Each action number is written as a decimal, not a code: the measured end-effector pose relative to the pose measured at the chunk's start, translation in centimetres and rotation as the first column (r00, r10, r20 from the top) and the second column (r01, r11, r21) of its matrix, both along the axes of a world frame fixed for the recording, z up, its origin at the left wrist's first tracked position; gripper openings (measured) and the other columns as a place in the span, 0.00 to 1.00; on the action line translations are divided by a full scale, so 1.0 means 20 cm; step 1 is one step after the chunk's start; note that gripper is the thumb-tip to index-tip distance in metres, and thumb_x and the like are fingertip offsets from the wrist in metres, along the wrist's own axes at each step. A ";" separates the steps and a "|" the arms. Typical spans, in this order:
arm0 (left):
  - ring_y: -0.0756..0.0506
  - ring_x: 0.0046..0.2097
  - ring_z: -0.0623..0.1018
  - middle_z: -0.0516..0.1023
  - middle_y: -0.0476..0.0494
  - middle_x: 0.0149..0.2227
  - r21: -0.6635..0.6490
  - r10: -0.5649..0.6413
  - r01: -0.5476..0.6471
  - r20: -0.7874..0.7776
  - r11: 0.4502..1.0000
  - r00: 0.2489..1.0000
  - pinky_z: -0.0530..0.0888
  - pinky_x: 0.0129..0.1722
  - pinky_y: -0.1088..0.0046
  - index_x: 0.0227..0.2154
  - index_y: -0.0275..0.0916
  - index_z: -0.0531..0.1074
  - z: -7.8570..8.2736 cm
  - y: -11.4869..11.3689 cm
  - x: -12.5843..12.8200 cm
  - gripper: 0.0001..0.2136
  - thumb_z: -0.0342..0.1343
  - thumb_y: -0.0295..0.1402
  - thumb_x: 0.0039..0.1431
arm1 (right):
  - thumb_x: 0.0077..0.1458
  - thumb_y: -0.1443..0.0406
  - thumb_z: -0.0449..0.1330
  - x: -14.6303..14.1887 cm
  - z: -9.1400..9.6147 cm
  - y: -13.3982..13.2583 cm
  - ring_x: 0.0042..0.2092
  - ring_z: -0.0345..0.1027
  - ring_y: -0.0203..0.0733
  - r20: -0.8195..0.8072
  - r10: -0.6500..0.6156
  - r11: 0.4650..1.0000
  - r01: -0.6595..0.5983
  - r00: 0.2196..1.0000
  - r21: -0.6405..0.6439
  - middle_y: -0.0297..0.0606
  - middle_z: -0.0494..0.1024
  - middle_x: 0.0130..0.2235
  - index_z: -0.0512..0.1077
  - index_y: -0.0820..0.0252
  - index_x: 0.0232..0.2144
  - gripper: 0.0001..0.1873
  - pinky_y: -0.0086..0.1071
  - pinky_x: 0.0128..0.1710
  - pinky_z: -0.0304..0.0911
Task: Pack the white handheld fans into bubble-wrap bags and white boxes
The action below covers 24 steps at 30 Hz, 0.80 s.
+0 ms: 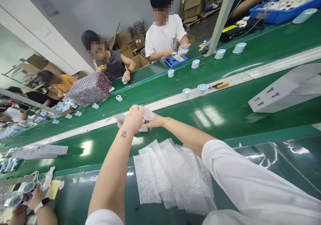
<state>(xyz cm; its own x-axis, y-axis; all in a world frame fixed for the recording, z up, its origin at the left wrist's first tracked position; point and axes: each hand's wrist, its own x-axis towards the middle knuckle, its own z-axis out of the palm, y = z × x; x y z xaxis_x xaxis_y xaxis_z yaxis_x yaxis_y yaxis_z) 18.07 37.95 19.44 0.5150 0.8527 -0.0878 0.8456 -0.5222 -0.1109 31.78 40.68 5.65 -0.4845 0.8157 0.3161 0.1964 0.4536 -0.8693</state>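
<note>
Clear bubble bags (173,175) lie just below left hand (134,117) and right hand (153,120); both grips narrow, holding white sheet (148,115).

The person's left hand (134,116) and right hand (156,120) meet above the belt, pinching a crumpled white sheet (147,115) between them. Just below, bubble-wrap pouches (172,175) lie fanned out in an overlapping row on the dark green bench (75,198). Past the hands, small white round cups (186,92) sit spaced along a green conveyor belt (225,116). Across the line, a co-worker (164,39) in a white T-shirt handles a white piece over a blue tray (176,61).
</note>
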 end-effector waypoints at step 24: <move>0.39 0.49 0.75 0.79 0.41 0.42 -0.119 -0.074 0.266 0.784 0.957 0.617 0.65 0.55 0.56 0.36 0.44 0.76 -0.25 -0.57 0.58 0.07 0.57 0.37 0.57 | 0.37 0.68 0.67 1.60 0.12 -0.52 0.35 0.64 0.38 0.190 -0.342 0.870 0.386 0.920 -0.307 0.33 0.66 0.37 0.55 0.56 0.43 0.32 0.32 0.36 0.65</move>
<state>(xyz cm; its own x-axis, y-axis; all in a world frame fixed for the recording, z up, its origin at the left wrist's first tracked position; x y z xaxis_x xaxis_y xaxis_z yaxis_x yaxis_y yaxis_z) 29.67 26.56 14.50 0.6095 0.7527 0.2490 0.4647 -0.5937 0.6569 63.83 30.28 8.12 -0.1497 0.9876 -0.0479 0.4080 0.0176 -0.9128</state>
